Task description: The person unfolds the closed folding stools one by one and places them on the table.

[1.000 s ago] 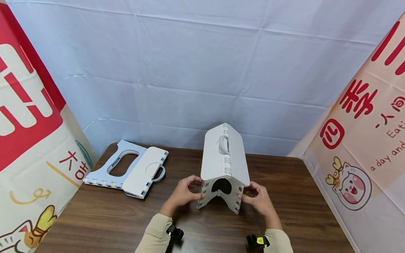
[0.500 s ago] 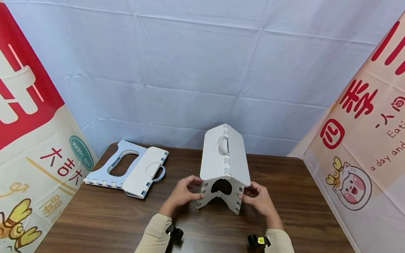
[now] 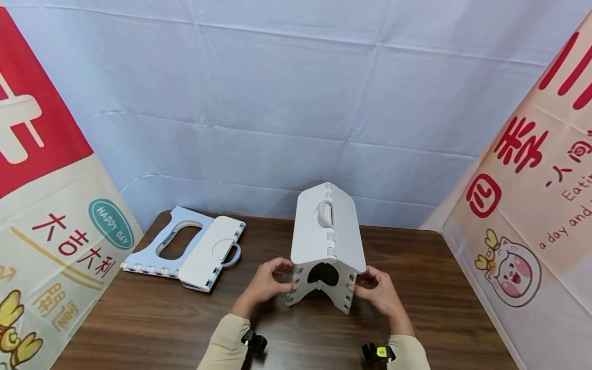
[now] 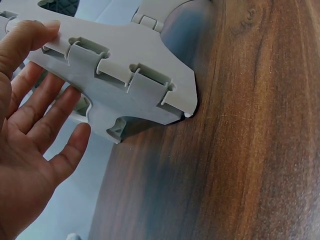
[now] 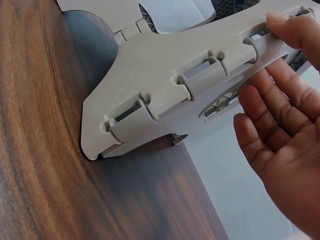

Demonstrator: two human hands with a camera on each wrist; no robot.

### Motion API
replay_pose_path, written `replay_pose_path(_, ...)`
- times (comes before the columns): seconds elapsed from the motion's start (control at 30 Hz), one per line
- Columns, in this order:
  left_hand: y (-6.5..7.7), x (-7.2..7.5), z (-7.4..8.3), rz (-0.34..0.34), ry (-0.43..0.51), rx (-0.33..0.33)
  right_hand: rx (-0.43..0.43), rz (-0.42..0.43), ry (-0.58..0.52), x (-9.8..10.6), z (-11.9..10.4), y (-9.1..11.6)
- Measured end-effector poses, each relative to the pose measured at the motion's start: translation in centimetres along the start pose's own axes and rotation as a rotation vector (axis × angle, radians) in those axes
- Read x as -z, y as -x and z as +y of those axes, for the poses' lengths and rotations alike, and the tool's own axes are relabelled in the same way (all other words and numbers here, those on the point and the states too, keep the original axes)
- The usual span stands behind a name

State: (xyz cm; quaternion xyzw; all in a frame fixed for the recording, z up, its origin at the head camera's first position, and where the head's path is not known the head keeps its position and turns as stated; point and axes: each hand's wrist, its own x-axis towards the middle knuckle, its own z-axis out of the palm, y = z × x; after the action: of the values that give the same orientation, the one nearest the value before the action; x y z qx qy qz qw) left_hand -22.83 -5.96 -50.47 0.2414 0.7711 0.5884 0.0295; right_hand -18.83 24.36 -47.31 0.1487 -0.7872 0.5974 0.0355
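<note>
A white folding stool (image 3: 309,226) stands on the table in the head view, its ribbed two-part top peaked like a roof and its handle up along the ridge. Its front end panel is bent inward at the middle. My left hand (image 3: 267,282) grips the stool's left side, and my right hand (image 3: 379,293) the right side. In the left wrist view the thumb (image 4: 42,32) presses the hinged corner while the fingers lie along the side panel (image 4: 107,107). Likewise, the right thumb (image 5: 282,22) sits on the opposite corner, fingers against the side panel (image 5: 165,122).
Flat at the left of the wooden table (image 3: 152,313) lies a blue and white folded stool (image 3: 203,254) with a looped handle. Pale cloth (image 3: 277,103) hangs behind the table. Printed banners flank it at the left (image 3: 69,205) and right (image 3: 513,246).
The white stool's roof-shaped top has spread slightly wider. Both hands keep nearly the same place. The left banner's print has shifted to the left in the head view.
</note>
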Motion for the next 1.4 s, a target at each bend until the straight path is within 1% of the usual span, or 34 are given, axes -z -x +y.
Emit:
replay_pose_path(0.03, 0.1, 0.1, 0.5, -0.002, 0.007, -0.001, 0.002, -0.003, 0.000, 0.0, 0.0, 0.0)
replay_pose_path(0.13, 0.2, 0.1, 0.5, -0.002, 0.018, 0.005, 0.009, -0.012, -0.006, 0.0, 0.0, 0.0)
replay_pose_path(0.17, 0.2, 0.1, 0.6, -0.003, 0.023, 0.019, 0.009, -0.009, -0.013, 0.0, 0.0, 0.0)
replay_pose_path(0.23, 0.0, 0.0, -0.3, -0.003, 0.003, 0.016, 0.001, -0.002, -0.035, -0.1, 0.1, 0.0)
replay_pose_path(0.27, 0.0, 0.0, -0.7, -0.003, -0.017, 0.019, -0.001, -0.003, -0.038, -0.1, 0.3, 0.0)
replay_pose_path(0.3, 0.0, 0.1, -0.6, -0.006, -0.043, 0.012, -0.004, -0.006, -0.035, -0.2, 0.5, 0.0)
replay_pose_path(0.43, 0.0, 0.4, 0.3, -0.025, -0.168, -0.006, -0.043, -0.007, 0.008, -0.7, 0.7, 0.2)
replay_pose_path(0.53, 0.0, 0.8, 1.0, -0.026, -0.249, -0.011, -0.061, 0.012, 0.068, -0.8, 0.1, 0.2)
replay_pose_path(0.67, 0.1, 1.1, 1.9, -0.006, -0.278, -0.013, -0.034, 0.046, 0.146, -0.8, -0.5, 0.4)
replay_pose_path(0.73, 0.1, 1.3, 2.5, 0.008, -0.289, -0.025, -0.022, 0.060, 0.185, -0.7, -0.8, 0.4)
replay_pose_path(0.8, 0.0, 1.4, 2.8, 0.019, -0.320, -0.041, -0.022, 0.070, 0.211, -0.6, -1.0, 0.5)
replay_pose_path(1.0, 0.1, 1.9, 3.8, 0.044, -0.404, -0.046, -0.014, 0.064, 0.283, 0.1, -1.7, 0.5)
replay_pose_path(1.17, -0.1, 2.4, 4.6, 0.057, -0.447, -0.056, 0.047, 0.074, 0.353, 1.0, -2.3, 0.3)
replay_pose_path(1.4, -0.4, 2.9, 5.9, 0.074, -0.474, -0.102, 0.115, 0.088, 0.389, 1.8, -3.5, -0.2)
